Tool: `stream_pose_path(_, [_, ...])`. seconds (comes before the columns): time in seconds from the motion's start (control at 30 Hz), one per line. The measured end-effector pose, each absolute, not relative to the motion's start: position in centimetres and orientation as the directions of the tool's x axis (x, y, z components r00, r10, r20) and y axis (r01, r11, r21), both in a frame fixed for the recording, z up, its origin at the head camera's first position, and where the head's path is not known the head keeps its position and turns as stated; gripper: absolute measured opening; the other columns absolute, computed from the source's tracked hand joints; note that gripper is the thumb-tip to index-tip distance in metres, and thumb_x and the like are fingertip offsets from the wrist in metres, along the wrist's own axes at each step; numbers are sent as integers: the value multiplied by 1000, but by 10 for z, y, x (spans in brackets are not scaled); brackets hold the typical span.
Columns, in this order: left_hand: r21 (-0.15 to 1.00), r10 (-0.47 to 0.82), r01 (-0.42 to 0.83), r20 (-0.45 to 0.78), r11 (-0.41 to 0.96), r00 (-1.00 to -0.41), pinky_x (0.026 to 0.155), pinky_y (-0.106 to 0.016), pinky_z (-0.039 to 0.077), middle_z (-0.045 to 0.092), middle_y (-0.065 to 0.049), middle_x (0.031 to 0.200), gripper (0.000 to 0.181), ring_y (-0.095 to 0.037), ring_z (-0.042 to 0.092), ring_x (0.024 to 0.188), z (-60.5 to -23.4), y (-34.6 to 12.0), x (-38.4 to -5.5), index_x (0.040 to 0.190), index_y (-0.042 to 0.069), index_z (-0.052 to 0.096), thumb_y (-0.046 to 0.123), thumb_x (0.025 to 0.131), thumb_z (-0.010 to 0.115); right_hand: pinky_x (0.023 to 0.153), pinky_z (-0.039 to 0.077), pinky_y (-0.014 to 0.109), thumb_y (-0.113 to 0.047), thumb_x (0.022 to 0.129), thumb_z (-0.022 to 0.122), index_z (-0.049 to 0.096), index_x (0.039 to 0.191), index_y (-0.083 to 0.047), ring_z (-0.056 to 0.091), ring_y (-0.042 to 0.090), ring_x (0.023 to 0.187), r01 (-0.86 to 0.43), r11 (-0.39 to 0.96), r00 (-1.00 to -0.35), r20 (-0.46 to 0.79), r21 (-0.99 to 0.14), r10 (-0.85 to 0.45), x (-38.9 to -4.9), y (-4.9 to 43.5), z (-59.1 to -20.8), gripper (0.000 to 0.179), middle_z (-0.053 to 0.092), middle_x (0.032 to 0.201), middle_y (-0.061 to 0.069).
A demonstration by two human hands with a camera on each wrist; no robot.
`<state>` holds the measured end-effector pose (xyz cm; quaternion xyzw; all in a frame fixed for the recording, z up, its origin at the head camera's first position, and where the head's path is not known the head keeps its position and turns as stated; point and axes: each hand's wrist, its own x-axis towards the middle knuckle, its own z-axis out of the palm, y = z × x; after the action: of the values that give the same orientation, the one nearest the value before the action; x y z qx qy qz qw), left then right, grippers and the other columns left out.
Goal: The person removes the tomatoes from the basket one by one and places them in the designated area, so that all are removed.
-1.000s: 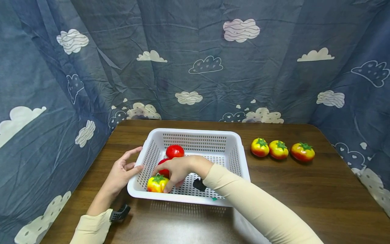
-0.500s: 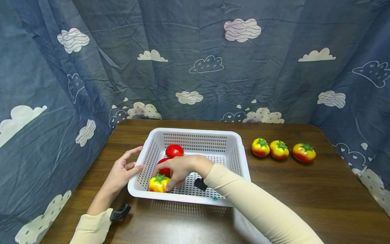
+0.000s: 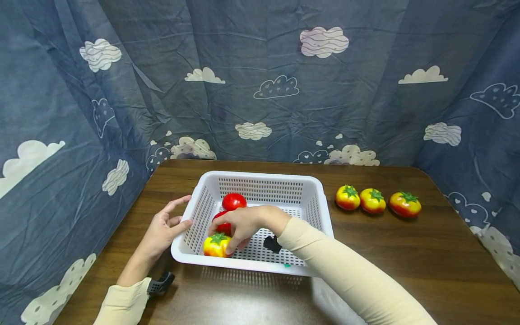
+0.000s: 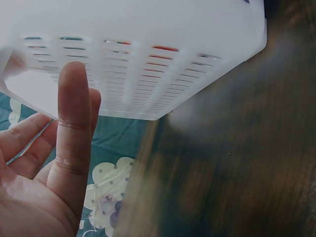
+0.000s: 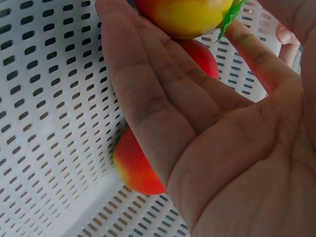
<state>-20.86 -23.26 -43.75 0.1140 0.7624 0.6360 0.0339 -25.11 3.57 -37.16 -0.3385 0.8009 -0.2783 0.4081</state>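
One glossy, round, yellow-and-red tomato [image 3: 214, 248] held inside a white, rectangular, perforated plastic basket [image 3: 243, 266]

The right hand [image 3: 245, 223] pinches the tomato between thumb and fingers, near the basket's front left corner. The tomato's green leafy top faces up; contact with the basket floor cannot be determined. The left hand [image 3: 160, 229] is spread at the left end wall, thumb extended straight. Two glossy, rounded red tomatoes [image 3: 234, 201] sit in the basket's left half, behind the held one. Three yellow-and-red tomatoes with green tops [image 3: 372, 203] stand in a row on the dark brown wooden table [image 3: 406, 257], right of the basket. Blue cloud-print fabric [image 3: 260, 58] hangs behind the table.
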Motion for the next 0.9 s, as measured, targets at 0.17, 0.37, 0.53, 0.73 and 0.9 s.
stream_pose_path(0.17, [981,214,121,87,154,-973,72,-42,68,72,-34,119,70,-14,79,92,-438,-233,-209,162,3,39,-2,99,70,83,68,38,-13,89,86,64,139,-25,69,17,92,-322,614,-442,-459,-721,-771,-251,40,-369,56,61,126,2])
stream_pose_path(0.37, [979,210,122,87,160,-974,71,-42,68,72,-35,118,71,-14,79,90,-438,-232,-209,162,3,39,-2,99,70,85,68,41,-11,90,85,63,138,-25,70,19,94,-271,617,-446,-471,-739,-761,-251,45,-366,55,62,126,3])
stream_pose_path(0.53, [979,206,122,87,163,-975,70,-44,68,71,-38,120,71,-15,79,89,-438,-232,-209,162,4,40,-2,98,71,89,67,48,-9,91,83,63,139,-23,73,26,94,-262,608,-443,-466,-749,-766,-251,49,-362,54,63,125,6])
stream_pose_path(0.73, [980,212,122,87,158,-973,70,-43,68,73,-34,116,71,-15,79,88,-438,-232,-209,161,3,39,-3,98,71,88,67,49,-9,92,83,63,140,-25,77,33,96,-270,601,-439,-459,-753,-772,-251,54,-357,55,64,124,6])
stream_pose_path(0.9, [980,214,124,89,156,-973,70,-43,68,74,-31,116,71,-15,79,88,-437,-232,-209,162,3,39,-3,98,71,91,66,51,-10,92,83,61,142,-27,77,31,92,-272,604,-436,-463,-750,-772,-253,60,-351,58,64,125,7])
